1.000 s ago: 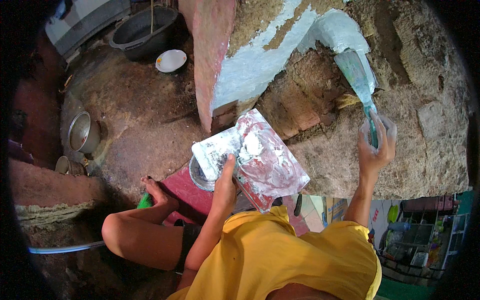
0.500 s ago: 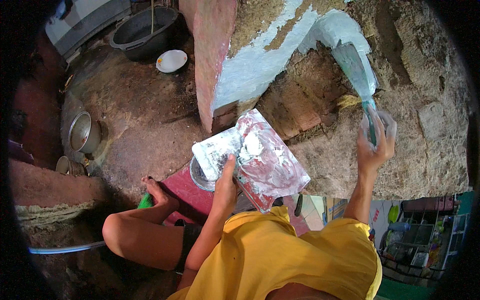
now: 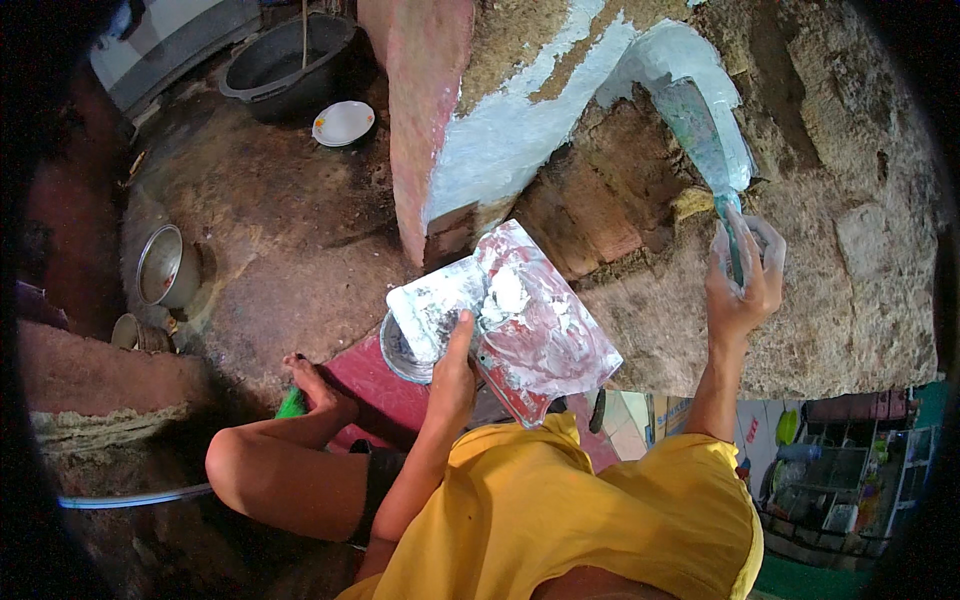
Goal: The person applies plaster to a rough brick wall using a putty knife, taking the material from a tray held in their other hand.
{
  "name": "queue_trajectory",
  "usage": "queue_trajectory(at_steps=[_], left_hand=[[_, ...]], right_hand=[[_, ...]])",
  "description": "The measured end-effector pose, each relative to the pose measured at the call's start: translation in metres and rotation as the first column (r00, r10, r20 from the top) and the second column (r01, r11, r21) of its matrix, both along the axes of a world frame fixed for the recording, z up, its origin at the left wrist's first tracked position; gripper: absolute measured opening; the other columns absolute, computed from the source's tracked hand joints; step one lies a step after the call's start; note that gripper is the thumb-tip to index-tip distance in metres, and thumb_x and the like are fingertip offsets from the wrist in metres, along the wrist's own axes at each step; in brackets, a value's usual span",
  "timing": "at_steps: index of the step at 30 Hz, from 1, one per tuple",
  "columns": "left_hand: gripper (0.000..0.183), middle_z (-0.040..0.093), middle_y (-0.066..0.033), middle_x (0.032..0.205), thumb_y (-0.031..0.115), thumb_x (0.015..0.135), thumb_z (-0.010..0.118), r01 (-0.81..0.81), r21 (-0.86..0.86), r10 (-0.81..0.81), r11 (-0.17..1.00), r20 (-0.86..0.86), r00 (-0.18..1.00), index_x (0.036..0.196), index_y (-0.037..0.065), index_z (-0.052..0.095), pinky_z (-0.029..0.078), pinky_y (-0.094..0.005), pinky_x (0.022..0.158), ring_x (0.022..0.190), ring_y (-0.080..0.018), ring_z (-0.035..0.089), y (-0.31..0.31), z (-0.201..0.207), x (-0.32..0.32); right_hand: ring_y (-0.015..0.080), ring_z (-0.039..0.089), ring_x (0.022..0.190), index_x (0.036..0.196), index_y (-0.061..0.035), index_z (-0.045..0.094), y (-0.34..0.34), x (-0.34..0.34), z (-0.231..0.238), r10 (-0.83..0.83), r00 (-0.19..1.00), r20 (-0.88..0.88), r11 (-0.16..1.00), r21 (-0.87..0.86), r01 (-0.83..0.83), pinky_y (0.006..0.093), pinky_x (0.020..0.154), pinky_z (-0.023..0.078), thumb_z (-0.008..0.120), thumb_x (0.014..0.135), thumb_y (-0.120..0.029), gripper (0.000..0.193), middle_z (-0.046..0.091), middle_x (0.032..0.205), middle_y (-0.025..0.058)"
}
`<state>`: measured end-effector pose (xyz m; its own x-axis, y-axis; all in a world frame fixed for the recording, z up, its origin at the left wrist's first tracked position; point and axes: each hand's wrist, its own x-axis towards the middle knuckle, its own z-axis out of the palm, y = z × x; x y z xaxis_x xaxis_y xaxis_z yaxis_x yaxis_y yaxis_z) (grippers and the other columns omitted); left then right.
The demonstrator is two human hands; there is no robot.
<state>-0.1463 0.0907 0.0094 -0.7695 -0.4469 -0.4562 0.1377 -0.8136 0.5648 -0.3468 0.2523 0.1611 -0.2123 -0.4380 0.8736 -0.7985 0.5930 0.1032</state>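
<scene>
My right hand (image 3: 745, 275) grips the green handle of a putty knife (image 3: 690, 125). Its blade lies against a curved band of wet white putty (image 3: 665, 50) on the rough wall edge. My left hand (image 3: 455, 375) is closed on a reddish board (image 3: 575, 335) smeared with white putty, a thick lump of it in the middle. A flat white-coated rectangular piece (image 3: 430, 300) overlaps the board's left side, under my left thumb; how the fingers hold them underneath is hidden. Partly covered below that piece is a round bucket (image 3: 400, 355).
A white-coated pillar (image 3: 425, 130) with a pink side stands ahead. On the floor to the left are a white plate (image 3: 343, 123), a large dark tub (image 3: 290, 70) and a metal pot (image 3: 165, 268). A rack (image 3: 840, 490) with household items is at lower right.
My right hand has shifted slightly left, and the knife's blade has moved left and turned a little along the putty. The left hand and board are nearly still.
</scene>
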Motion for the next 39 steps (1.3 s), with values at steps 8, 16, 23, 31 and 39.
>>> queue_trajectory(at_steps=[8, 16, 23, 31, 39], left_hand=[[0.060, 0.047, -0.0106, 0.124, 0.043, 0.089, 0.051, -0.033, 0.006, 0.033, 0.999, 0.021, 0.999, 0.125, -0.004, 0.042, 0.036, -0.0314, 0.094, 0.108, -0.0190, 0.047, 0.001, 0.001, 0.000], [0.062, 0.047, -0.0110, 0.124, 0.043, 0.089, 0.051, -0.001, -0.005, 0.001, 1.000, 0.006, 1.000, 0.126, -0.005, 0.041, 0.035, -0.0313, 0.095, 0.109, -0.0190, 0.047, -0.001, 0.001, 0.000], [0.061, 0.046, -0.0119, 0.125, 0.043, 0.089, 0.051, -0.030, 0.028, 0.030, 0.999, -0.021, 0.999, 0.127, -0.004, 0.040, 0.037, -0.0331, 0.095, 0.111, -0.0193, 0.047, 0.002, 0.002, 0.001], [0.050, 0.052, -0.0095, 0.119, 0.036, 0.088, 0.054, -0.056, 0.074, 0.057, 0.996, -0.012, 0.998, 0.124, 0.002, 0.044, 0.041, -0.0356, 0.091, 0.105, -0.0215, 0.052, 0.000, 0.001, 0.001], [0.058, 0.048, -0.0112, 0.124, 0.040, 0.088, 0.053, -0.033, 0.032, 0.031, 0.999, 0.050, 0.998, 0.127, -0.001, 0.041, 0.039, -0.0361, 0.093, 0.108, -0.0223, 0.049, 0.000, 0.003, 0.000]], right_hand=[[0.0243, 0.060, 0.085, 0.102, -0.0085, 0.067, 0.011, 0.010, -0.001, -0.054, 0.998, -0.038, 0.998, 0.039, 0.055, 0.0348, 0.070, 0.049, 0.067, 0.069, 0.006, 0.036, 0.060, 0.095, 0.0110], [0.0239, 0.061, 0.083, 0.102, -0.0110, 0.068, -0.003, 0.002, 0.002, -0.040, 0.999, -0.028, 0.999, -0.011, 0.039, 0.0330, 0.071, 0.049, 0.069, 0.067, 0.005, 0.038, 0.061, 0.093, 0.0107], [0.0242, 0.060, 0.083, 0.102, -0.0098, 0.067, 0.016, -0.002, -0.005, -0.030, 0.999, -0.015, 0.999, -0.044, 0.029, 0.0331, 0.073, 0.049, 0.068, 0.069, 0.003, 0.035, 0.061, 0.092, 0.0109], [0.0239, 0.061, 0.081, 0.101, -0.0030, 0.066, 0.008, -0.002, 0.005, -0.030, 0.998, -0.050, 0.999, -0.018, 0.029, 0.0349, 0.067, 0.050, 0.067, 0.073, 0.004, 0.029, 0.063, 0.092, 0.0115], [0.0238, 0.061, 0.083, 0.099, -0.0034, 0.067, 0.018, -0.009, -0.004, -0.068, 0.992, -0.108, 0.998, -0.011, 0.067, 0.0350, 0.067, 0.051, 0.067, 0.072, 0.004, 0.028, 0.063, 0.092, 0.0109]])
